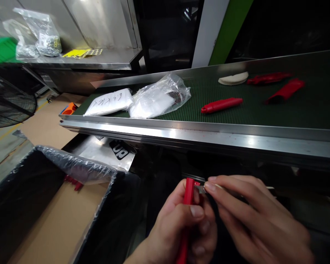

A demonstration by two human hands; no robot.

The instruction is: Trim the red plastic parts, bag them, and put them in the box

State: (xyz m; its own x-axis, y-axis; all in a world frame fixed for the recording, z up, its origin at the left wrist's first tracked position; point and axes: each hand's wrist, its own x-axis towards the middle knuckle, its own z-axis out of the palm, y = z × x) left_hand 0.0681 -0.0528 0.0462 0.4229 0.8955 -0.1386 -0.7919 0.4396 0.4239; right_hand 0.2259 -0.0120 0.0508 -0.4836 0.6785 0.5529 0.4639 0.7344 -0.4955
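My left hand (173, 227) is wrapped round a long red plastic part (189, 192), held upright below the conveyor's near edge. The thumb presses across it, and its lower end runs down between the fingers. In my right hand (255, 216) is a small knife (201, 189), pinched between thumb and fingertips. Its short metal blade points left and meets the upper side of the red part, where a small red bit shows. Most of the knife's handle is hidden by the fingers. A similar red part (222, 105) lies on the green belt beyond my hands.
The green conveyor belt (192, 121) has a raised metal rim. On it rest a white bag (110, 102), a clear bag (159, 97), a pale half-round piece (233, 79) and more red parts (286, 91). A black-lined bin (79, 165) stands left, near a fan (11, 99).
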